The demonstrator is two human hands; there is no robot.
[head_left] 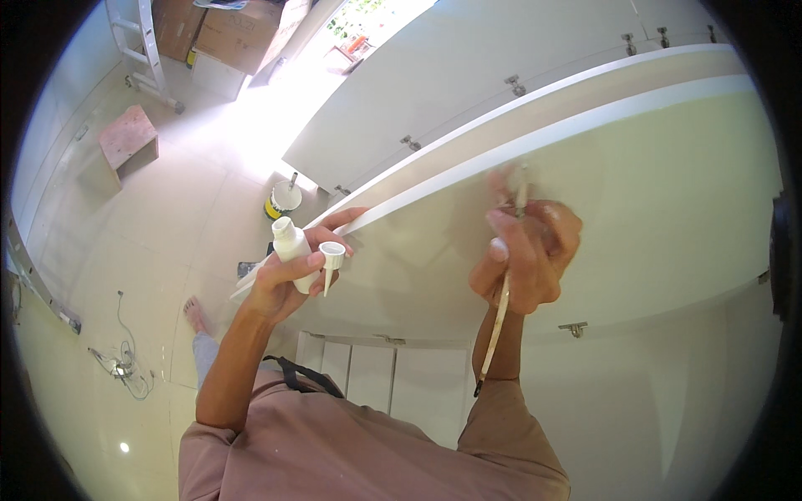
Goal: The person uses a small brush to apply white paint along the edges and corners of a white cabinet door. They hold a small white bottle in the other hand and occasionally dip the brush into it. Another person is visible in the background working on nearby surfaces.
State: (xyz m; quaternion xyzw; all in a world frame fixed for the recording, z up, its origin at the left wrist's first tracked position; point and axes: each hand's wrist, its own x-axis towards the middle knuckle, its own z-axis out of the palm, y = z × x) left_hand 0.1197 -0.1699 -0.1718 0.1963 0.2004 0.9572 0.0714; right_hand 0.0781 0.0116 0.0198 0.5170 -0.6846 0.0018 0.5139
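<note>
My left hand (282, 288) is closed round a small white bottle (288, 240) with an uncapped neck. Between its fingers it also keeps a white cap (332, 255) with a long pointed stem hanging down. Its outer fingers reach to the white edge (401, 199) of a large cream panel (652, 175). My right hand (530, 259) pinches a thin paintbrush (494, 334), tip upward and handle slanting down toward my forearm. The brush tip is over the panel; blur and reflection hide whether it touches.
Cabinet doors with metal hinges (515, 85) stand beyond the panel. To the left are a paint bucket (286, 197), a wooden stool (129, 138), a ladder (142, 50) and a cardboard box (238, 37). Tangled wires (124, 367) lie on the tiled floor near my bare foot (194, 314).
</note>
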